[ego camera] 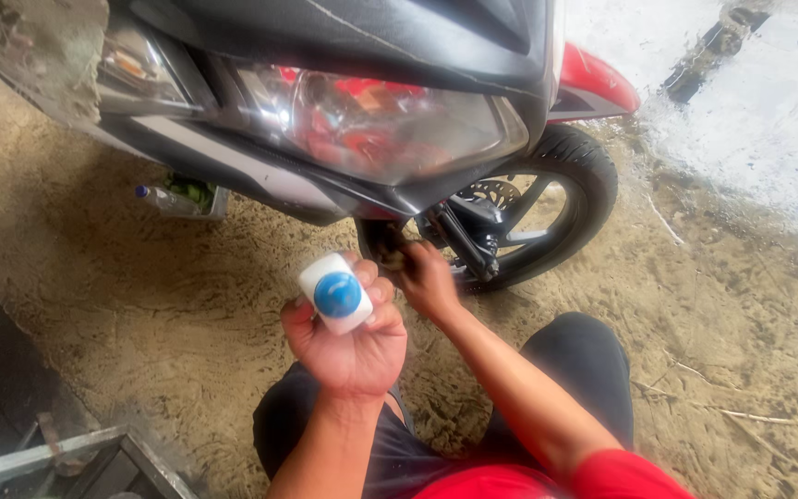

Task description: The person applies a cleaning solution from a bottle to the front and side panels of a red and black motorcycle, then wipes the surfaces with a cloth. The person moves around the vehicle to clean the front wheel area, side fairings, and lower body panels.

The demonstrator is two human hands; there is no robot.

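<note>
Left hand [348, 346], raised at mid-frame, palm toward the camera, fingers curled tight around a small white bottle [336, 293] with a blue cap. The bottle sits high in the grip, cap end facing the camera, thumb on its left side and fingertips wrapped over its right.

Right hand [427, 280], just beyond and to the right of the left one, reaches forward to the lower front of a motorcycle. Its fingers are bunched at a dark part low on the front wheel [528, 217]; whether they pinch something or only press there, cannot tell, since the spot is blurred and shadowed.

Above both hands: the motorcycle's headlight [371, 125], clear lens with red showing inside, set in a dark front cowl [362, 37]. To the right of the right hand, the black tyre, spokes and a brake disc. A red fender [598, 83] shows above the tyre.

Far left of the left hand, on the sandy ground [140, 305], a clear plastic bottle [163, 197] with a blue cap lies beside a small container. Below left, the corner of a metal frame [76, 453]. The person crouches, dark trousers, red sleeve at the bottom edge.
</note>
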